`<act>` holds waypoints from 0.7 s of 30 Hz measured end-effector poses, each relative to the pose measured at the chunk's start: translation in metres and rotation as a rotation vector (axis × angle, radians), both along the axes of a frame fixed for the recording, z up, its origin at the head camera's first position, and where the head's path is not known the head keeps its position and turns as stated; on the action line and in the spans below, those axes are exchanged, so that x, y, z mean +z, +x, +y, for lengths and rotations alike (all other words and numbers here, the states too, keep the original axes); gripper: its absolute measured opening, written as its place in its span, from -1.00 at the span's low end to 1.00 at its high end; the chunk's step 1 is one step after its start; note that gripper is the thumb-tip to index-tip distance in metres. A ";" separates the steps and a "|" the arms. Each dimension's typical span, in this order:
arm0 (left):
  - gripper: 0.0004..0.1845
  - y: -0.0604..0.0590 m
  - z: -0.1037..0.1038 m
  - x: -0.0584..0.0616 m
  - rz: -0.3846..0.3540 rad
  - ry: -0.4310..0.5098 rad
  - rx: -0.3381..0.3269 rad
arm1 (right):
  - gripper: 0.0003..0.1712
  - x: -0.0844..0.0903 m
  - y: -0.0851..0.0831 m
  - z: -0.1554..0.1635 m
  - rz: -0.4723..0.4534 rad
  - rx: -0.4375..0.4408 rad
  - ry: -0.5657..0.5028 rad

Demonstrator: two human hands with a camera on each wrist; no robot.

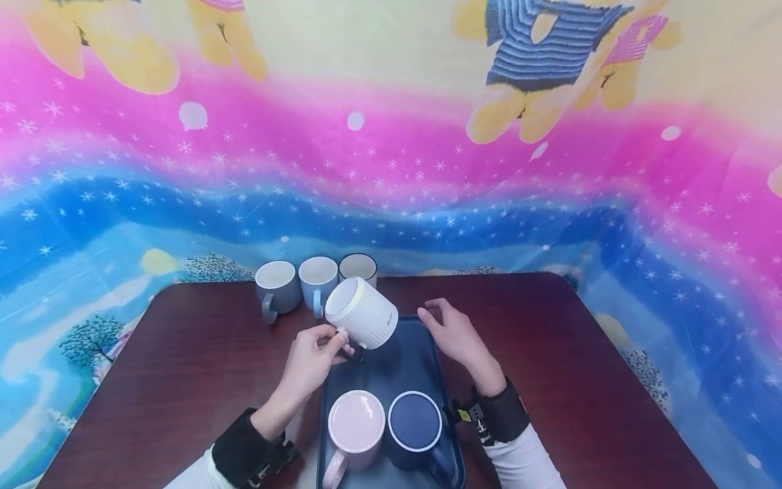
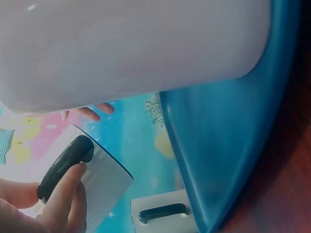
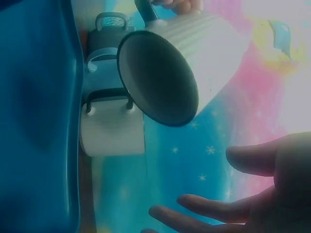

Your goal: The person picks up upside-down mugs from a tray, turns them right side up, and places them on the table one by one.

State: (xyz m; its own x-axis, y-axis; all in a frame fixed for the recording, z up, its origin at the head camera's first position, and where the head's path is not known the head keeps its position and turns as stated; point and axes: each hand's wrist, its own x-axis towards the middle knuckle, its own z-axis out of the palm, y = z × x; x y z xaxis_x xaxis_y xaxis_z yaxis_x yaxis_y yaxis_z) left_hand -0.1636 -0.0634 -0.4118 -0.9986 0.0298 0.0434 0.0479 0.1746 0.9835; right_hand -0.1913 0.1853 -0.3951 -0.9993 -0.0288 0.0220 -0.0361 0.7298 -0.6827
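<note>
Near tray edge: pink mug (image 1: 356,426) and navy mug (image 1: 415,426) side by side on blue tray (image 1: 421,343).
Left hand (image 1: 311,363): pinches handle of tilted white ribbed mug (image 1: 362,314), over the tray's bare far end.
Right hand (image 1: 455,334): fingers relaxed, holding nothing, at the tray's right rim.
Table back edge: three mugs (image 1: 314,280).

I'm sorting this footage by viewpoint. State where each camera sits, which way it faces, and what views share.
Head: worn high, looking forward and down at the table, blue tray, both hands and sleeves.
Left wrist: low beside the tray, looking past the pink mug at the left hand gripping the white ribbed mug by its dark handle.
Right wrist: low, facing that mug's mouth; the right hand shows, fingers spread.
All three share the ribbed mug and tray.
</note>
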 end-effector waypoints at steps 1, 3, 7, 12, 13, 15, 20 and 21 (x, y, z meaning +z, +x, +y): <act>-0.83 -0.001 0.000 0.001 0.002 0.009 0.003 | -0.44 0.001 0.000 0.000 -0.001 0.001 0.002; -0.83 -0.002 0.001 0.004 0.005 0.017 0.007 | -0.44 0.003 0.001 -0.001 -0.008 0.003 0.011; -0.83 -0.005 0.002 0.009 0.006 0.024 0.015 | -0.45 0.006 0.002 -0.003 -0.022 0.007 0.017; -0.82 -0.010 0.003 0.015 0.012 0.043 0.008 | -0.45 0.011 0.003 -0.005 -0.030 0.009 0.009; -0.82 -0.011 0.003 0.017 0.011 0.046 0.004 | -0.45 0.011 0.003 -0.005 -0.032 0.007 0.006; -0.81 -0.013 0.004 0.019 0.007 0.056 -0.001 | -0.45 0.013 0.004 -0.006 -0.032 0.007 0.007; -0.80 -0.017 0.004 0.026 -0.006 0.074 -0.008 | -0.45 0.019 0.005 -0.009 -0.037 0.016 -0.001; -0.80 -0.018 0.004 0.028 -0.008 0.078 -0.008 | -0.46 0.020 0.005 -0.009 -0.040 0.022 -0.007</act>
State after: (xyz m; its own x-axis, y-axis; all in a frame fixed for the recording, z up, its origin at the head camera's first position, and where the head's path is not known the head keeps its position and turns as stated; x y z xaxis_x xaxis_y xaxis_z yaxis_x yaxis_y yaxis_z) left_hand -0.1812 -0.0591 -0.3841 -0.9986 0.0351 0.0383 0.0416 0.0971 0.9944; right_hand -0.1860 0.1758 -0.3751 -0.9986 -0.0506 -0.0172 -0.0248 0.7247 -0.6886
